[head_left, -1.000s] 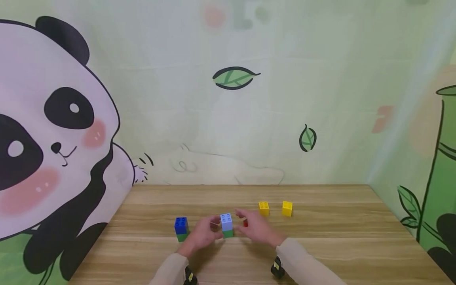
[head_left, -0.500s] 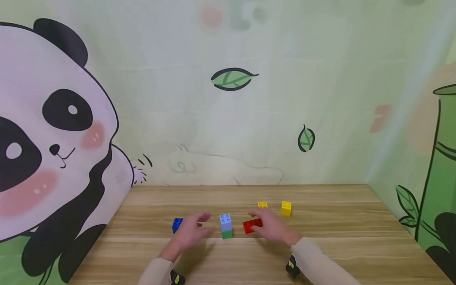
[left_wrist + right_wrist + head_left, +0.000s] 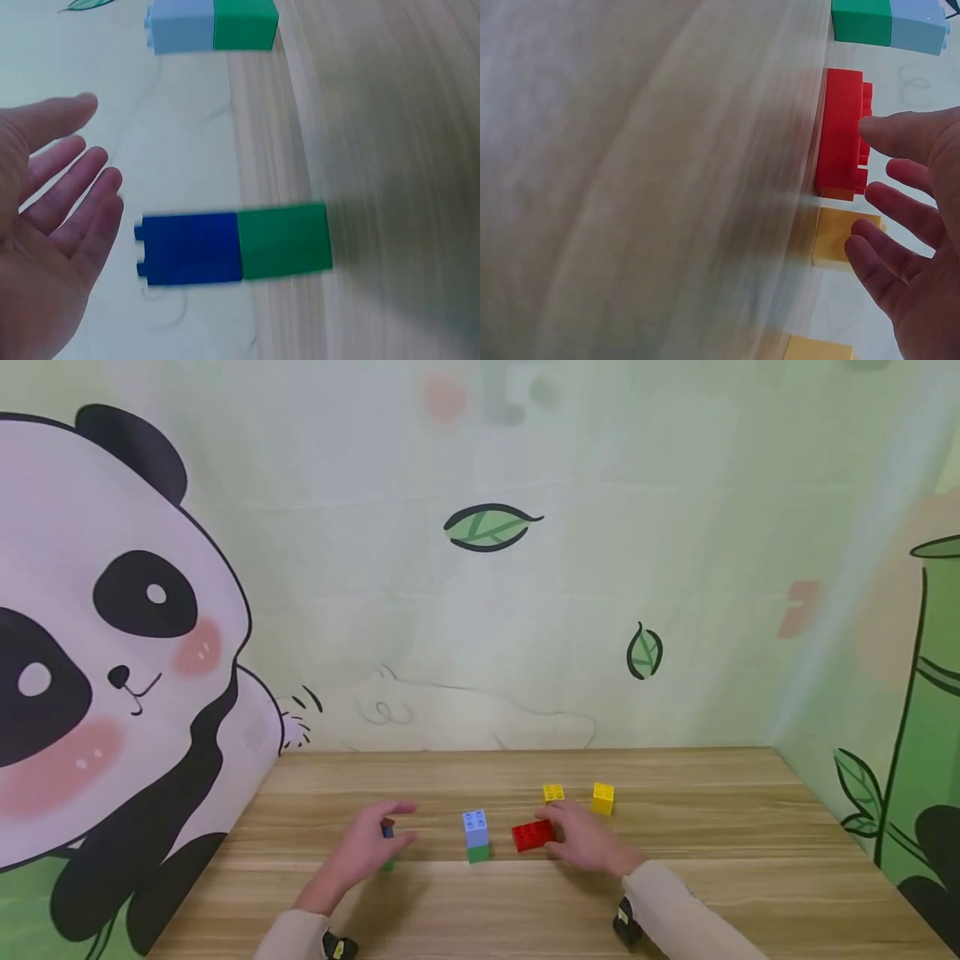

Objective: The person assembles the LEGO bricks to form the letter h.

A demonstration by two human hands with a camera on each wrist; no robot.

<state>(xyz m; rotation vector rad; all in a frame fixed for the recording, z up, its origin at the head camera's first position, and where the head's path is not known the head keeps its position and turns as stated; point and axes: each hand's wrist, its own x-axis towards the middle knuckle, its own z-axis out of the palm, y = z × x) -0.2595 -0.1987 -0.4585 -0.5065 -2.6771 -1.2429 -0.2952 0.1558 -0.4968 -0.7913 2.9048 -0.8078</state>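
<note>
My left hand [image 3: 363, 845] is over at the left, fingers spread, beside a dark blue brick [image 3: 191, 249] stacked on a green brick [image 3: 285, 240]. In the left wrist view a gap shows between that hand and the stack; the head view hides much of the stack behind the hand. A red brick [image 3: 532, 836] lies flat on the table, with my right hand [image 3: 588, 839] at its right end. The right wrist view has the thumb by the red brick's studs; whether it touches, I cannot tell. Between the hands stands a light blue brick [image 3: 475, 827] on a green brick [image 3: 478, 854].
Two yellow bricks stand behind the right hand: one yellow brick [image 3: 603, 799] in full view, the other yellow brick [image 3: 553, 792] partly covered. The wooden table [image 3: 420, 768] ends at a backdrop [image 3: 525, 610] printed with a panda and leaves.
From either side of the light blue and green stack, my hands have moved apart. The left went left to the dark blue stack; the right went right to the red brick, now more exposed.
</note>
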